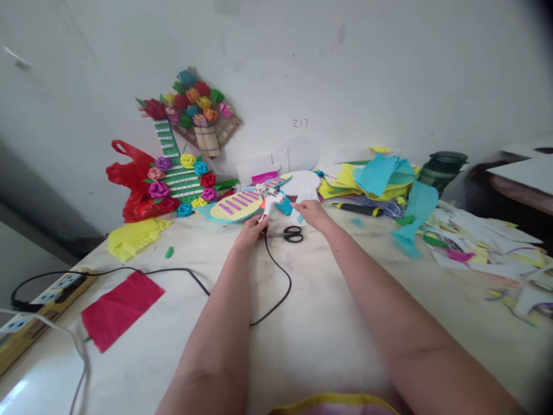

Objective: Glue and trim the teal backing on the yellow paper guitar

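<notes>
My left hand (253, 231) is wrapped around the handle of a white glue gun (271, 203), and a black cord (288, 279) runs from the handle's lower end. My right hand (314, 213) is closed in a pinch just right of the gun. A blue paper piece (286, 206) shows beside its fingertips; whether they hold it I cannot tell. Black-handled scissors (293, 234) lie between the hands. Behind the gun rests a paper guitar shape (237, 206), yellow on blue with purple strips. White paper cutouts (302, 183) lie behind my right hand.
A finished flower-covered green guitar (184, 181) and a flower basket (207, 141) lean on the wall. Left are a red bag (133, 178), a crimson sheet (123, 311) and a power strip (47, 297). Right are a utility knife (358, 209), crepe paper (384, 174) and paper scraps (484, 236).
</notes>
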`<state>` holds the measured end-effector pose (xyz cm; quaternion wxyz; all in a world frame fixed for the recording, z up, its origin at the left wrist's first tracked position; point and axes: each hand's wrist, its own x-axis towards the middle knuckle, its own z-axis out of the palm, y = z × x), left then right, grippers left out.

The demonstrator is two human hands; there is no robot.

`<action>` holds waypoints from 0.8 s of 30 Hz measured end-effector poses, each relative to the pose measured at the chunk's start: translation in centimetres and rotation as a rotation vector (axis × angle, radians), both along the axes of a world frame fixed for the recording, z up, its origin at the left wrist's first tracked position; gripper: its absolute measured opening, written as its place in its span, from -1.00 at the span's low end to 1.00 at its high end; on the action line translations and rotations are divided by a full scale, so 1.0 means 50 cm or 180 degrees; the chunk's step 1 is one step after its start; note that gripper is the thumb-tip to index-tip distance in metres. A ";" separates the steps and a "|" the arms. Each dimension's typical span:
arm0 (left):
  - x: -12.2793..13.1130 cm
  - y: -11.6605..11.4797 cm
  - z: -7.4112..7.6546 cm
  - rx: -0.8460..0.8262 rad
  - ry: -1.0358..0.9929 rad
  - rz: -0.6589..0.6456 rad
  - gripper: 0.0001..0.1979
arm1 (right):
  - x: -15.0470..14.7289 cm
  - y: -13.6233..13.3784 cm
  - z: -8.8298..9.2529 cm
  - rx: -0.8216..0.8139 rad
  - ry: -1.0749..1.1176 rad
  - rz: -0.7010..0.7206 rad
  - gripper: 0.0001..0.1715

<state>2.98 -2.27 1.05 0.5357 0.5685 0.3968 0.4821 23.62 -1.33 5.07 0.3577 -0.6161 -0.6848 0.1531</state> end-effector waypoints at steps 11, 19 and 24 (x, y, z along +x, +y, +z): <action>0.045 -0.025 0.001 0.0240 0.0129 -0.0074 -0.63 | 0.032 -0.055 -0.007 -0.0116 -0.0706 -0.1151 -0.85; 0.105 -0.028 -0.001 0.0505 0.0674 0.0625 -0.75 | -0.073 -0.072 -0.038 -0.0802 0.2234 0.0373 -0.55; 0.144 -0.053 0.007 0.0913 0.1270 0.1101 -0.88 | -0.080 -0.073 -0.051 -0.0731 0.3168 0.0297 -0.65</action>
